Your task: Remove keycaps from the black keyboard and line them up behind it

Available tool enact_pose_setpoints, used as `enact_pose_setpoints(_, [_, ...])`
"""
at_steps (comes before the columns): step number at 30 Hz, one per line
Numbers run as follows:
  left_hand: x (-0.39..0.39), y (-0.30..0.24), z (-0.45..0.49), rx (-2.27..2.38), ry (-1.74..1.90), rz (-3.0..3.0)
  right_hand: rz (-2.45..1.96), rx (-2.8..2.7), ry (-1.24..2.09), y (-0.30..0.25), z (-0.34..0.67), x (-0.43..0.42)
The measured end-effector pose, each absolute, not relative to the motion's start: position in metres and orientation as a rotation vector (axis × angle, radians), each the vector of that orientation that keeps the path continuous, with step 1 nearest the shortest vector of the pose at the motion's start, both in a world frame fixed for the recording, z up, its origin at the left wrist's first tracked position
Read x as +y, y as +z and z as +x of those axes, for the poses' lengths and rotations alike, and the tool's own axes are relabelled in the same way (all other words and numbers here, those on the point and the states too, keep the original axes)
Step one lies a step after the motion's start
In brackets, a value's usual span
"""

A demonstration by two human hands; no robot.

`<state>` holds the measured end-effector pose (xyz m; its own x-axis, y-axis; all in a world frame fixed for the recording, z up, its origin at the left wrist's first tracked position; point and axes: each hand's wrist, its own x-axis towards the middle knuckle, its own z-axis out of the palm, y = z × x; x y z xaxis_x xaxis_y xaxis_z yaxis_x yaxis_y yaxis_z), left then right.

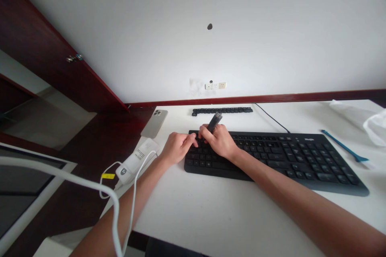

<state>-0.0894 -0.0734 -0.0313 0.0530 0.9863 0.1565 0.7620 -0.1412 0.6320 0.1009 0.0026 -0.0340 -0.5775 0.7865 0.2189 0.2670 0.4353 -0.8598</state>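
A black keyboard lies on the white table. Over its upper left part, my right hand is closed around a slim dark tool with a greyish upper end; its lower end is hidden by my fingers, so I cannot tell its exact kind. My left hand is at the keyboard's left edge, thumb and fingers drawn together by the top left keys. Whatever it may pinch is too small to make out. Behind the keyboard, loose black keycaps lie in a row.
Left on the table are a phone and a white power strip with white cables. A blue brush lies right of the keyboard, near a white plastic bag. A black cord runs behind the keyboard.
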Motion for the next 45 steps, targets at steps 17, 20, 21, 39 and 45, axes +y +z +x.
enact_pose_setpoints(17, [-0.07,-0.032,-0.092,1.745,0.791,1.936,-0.61,-2.289,0.79,-0.036,0.1,-0.003])
enact_pose_setpoints(20, [-0.069,-0.033,-0.093,1.746,0.81,1.886,-0.547,-2.198,0.763,-0.036,0.1,-0.003])
enact_pose_setpoints(21, [-0.069,-0.034,-0.093,1.743,0.814,1.874,-0.533,-2.172,0.782,-0.035,0.1,-0.003])
enact_pose_setpoints(39, [-0.068,-0.036,-0.086,1.612,0.852,2.264,-0.488,-1.713,1.649,-0.008,0.089,-0.019])
enact_pose_setpoints(45, [-0.069,-0.042,-0.077,1.37,0.922,2.198,-0.433,-1.724,1.6,-0.008,0.086,-0.021])
